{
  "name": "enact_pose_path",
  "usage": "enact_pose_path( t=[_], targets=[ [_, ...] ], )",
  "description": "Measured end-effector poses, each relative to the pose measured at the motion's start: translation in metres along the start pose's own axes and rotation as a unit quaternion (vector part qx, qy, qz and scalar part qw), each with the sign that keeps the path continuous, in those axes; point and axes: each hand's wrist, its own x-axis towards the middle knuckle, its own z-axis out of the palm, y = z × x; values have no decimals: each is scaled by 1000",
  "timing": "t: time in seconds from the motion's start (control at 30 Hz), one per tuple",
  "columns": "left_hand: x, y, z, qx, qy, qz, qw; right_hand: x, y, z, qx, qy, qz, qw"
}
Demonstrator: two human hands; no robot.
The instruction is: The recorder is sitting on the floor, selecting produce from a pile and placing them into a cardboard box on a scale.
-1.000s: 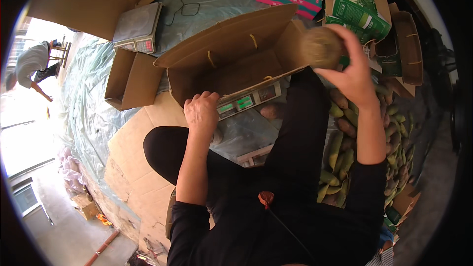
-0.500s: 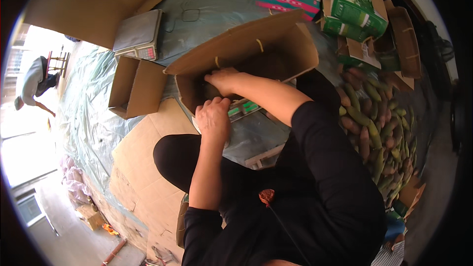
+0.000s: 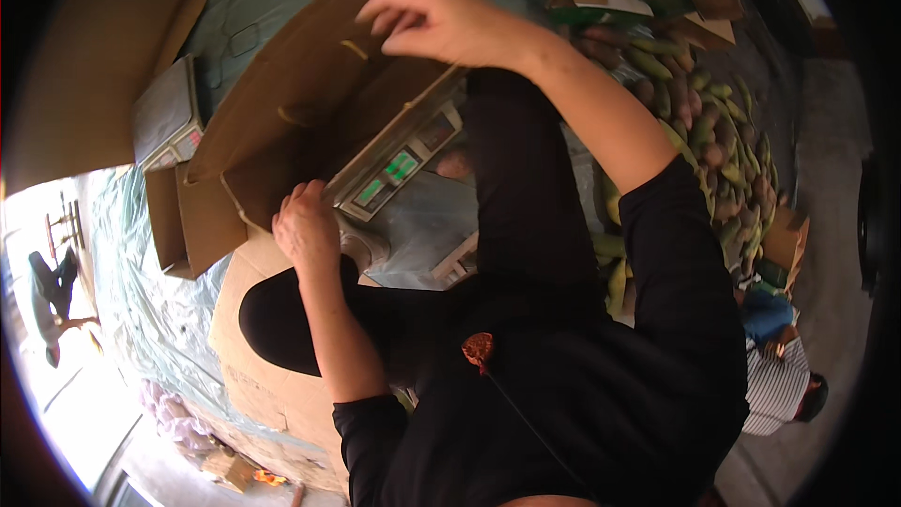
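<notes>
Upper left of centre, a cardboard box point(image 3: 305, 75) gapes, its bottom shadowed; left hand point(image 3: 308, 227) pinches its edge, right hand point(image 3: 446, 23) hovers half-spread; plastic sheeting point(image 3: 141, 268) lies left.

Two scales point(image 3: 389, 179), seemingly two other people point(image 3: 777, 387)

A carton point(image 3: 305, 84) is placed behind a scale display point(image 3: 389, 176); at its left, a box point(image 3: 208, 225) and a second scale point(image 3: 167, 115) are set; vegetables point(image 3: 718, 136) are heaped well to the right.
</notes>
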Motion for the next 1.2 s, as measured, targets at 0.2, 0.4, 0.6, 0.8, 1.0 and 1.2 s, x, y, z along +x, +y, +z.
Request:
enact_pose_path(
  t=[0.2,0.4,0.6,0.8,1.0,1.2],
  targets=[
    [6,11,-1,-6,-40,11,999,-152,116,-67,-75,212,207,952],
    [5,7,6,-36,-24,17,999,-346,214,2,-253,70,397,879],
    [2,0,1,-29,-59,-11,998,-460,201,93,-159,-43,624,764],
    [7,-22,16,-19,-58,-1,998,-507,156,129,-197,-137,659,713],
    [8,-31,21,-11,-43,22,999,-537,137,112,-269,-12,736,621],
    [8,-14,15,-16,-53,11,998,-584,104,91,-146,106,864,470]
  ],
)
